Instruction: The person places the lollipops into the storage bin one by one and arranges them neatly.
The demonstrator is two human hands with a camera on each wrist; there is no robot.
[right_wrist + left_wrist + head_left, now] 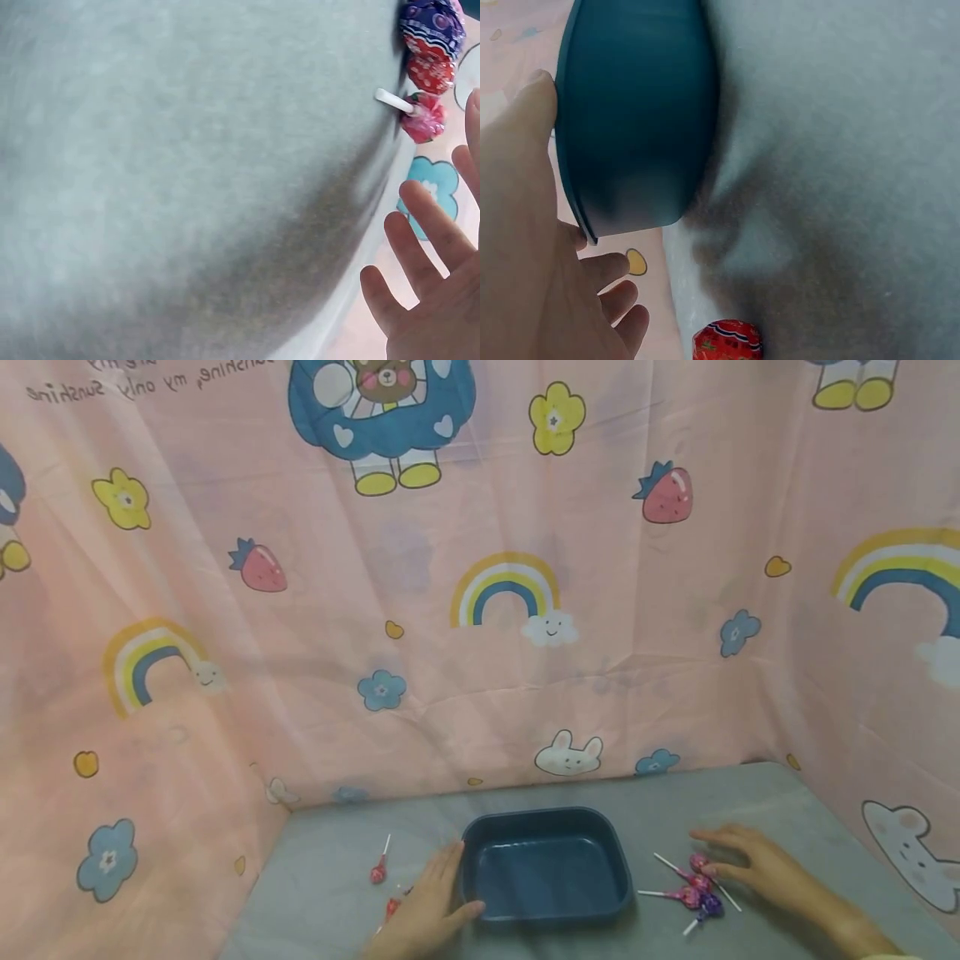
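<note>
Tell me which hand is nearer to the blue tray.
Left. The left hand is at the left edge of the blue tray; the right hand is apart from it, by the lollipops on its right.

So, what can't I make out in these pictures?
Head view: part of the lollipop nearest the left hand, covered by that hand.
Head view: the print on the wrappers in the pile, too small and blurred.
Head view: some of the lettering, cut off by the top edge.
Left wrist view: the inside of the tray, hidden by its wall.
Right wrist view: part of the right hand, cut off by the frame's edge.
</note>
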